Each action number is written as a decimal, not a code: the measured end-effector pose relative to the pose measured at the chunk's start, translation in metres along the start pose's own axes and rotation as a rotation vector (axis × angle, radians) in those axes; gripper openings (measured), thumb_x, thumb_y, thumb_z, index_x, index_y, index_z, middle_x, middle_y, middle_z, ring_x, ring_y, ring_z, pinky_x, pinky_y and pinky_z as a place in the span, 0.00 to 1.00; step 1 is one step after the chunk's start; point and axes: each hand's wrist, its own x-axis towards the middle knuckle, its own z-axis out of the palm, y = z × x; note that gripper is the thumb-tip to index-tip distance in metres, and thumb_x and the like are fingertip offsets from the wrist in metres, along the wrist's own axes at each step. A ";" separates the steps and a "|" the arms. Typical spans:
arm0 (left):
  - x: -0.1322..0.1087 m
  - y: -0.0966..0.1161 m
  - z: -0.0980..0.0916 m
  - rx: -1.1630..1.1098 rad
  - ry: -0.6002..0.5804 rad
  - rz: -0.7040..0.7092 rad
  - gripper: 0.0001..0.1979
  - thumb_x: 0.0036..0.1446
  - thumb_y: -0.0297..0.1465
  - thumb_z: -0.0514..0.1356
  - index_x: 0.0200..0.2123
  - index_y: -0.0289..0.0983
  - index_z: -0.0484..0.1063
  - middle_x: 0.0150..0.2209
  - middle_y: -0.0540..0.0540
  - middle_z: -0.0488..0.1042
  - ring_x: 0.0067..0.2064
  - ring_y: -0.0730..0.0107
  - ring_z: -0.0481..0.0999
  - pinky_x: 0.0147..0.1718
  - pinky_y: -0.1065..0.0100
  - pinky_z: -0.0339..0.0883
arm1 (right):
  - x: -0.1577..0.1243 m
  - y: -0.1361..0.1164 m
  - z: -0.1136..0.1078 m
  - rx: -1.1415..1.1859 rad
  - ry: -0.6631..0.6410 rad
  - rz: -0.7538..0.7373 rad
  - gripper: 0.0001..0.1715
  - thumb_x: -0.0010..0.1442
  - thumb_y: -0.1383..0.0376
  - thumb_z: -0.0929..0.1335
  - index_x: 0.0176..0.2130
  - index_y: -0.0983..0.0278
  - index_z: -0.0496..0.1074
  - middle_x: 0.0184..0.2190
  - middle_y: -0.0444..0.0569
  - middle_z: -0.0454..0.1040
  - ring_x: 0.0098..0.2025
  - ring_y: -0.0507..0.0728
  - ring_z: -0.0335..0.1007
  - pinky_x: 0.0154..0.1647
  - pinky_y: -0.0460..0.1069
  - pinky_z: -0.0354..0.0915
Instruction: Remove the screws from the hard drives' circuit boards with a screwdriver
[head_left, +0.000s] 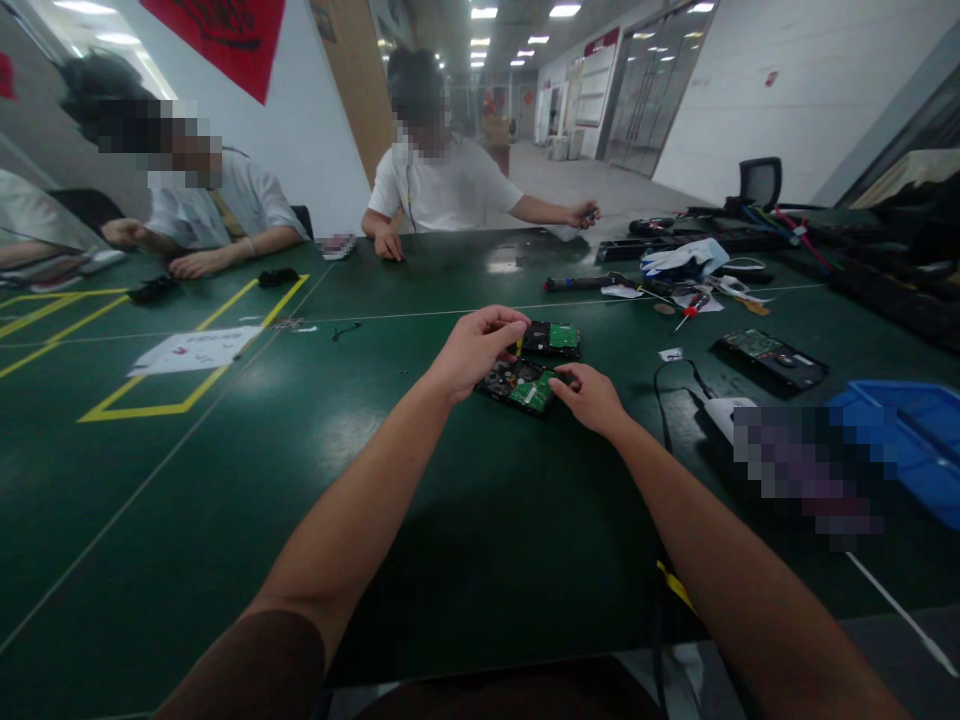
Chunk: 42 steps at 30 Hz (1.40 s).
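A hard drive with a green circuit board lies on the green table before me. My left hand is above its far left part, thumb and fingers pinched on a slim yellow item that points down; its kind is too small to tell. With thumb and fingers, my right hand grips the drive's right edge. Just behind lies a second hard drive, its green board facing up, partly hidden by my left fingertips.
To the right are another hard drive, a red-handled screwdriver, a black electric screwdriver, white gloves and a blue bin. Paper lies left, by yellow tape. Co-workers sit across the table.
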 end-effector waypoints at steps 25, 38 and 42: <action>-0.002 0.006 0.003 -0.011 -0.051 -0.040 0.05 0.58 0.31 0.62 0.35 0.36 0.77 0.39 0.44 0.77 0.40 0.68 0.73 0.33 0.70 0.67 | -0.001 -0.003 -0.001 0.005 0.012 0.010 0.22 0.66 0.54 0.68 0.53 0.64 0.75 0.47 0.54 0.77 0.36 0.55 0.73 0.40 0.51 0.67; -0.002 0.005 0.001 0.002 -0.045 -0.017 0.08 0.58 0.30 0.60 0.37 0.38 0.80 0.44 0.44 0.77 0.43 0.66 0.73 0.31 0.70 0.67 | -0.003 -0.009 -0.004 -0.001 0.009 0.021 0.20 0.66 0.55 0.68 0.52 0.63 0.75 0.48 0.54 0.78 0.36 0.56 0.74 0.41 0.52 0.68; -0.001 0.003 0.000 -0.047 -0.043 -0.030 0.07 0.58 0.29 0.61 0.37 0.37 0.78 0.41 0.43 0.77 0.42 0.66 0.74 0.31 0.70 0.68 | -0.002 -0.007 -0.003 0.000 0.006 0.024 0.21 0.65 0.54 0.68 0.52 0.63 0.75 0.47 0.54 0.78 0.36 0.55 0.74 0.40 0.52 0.68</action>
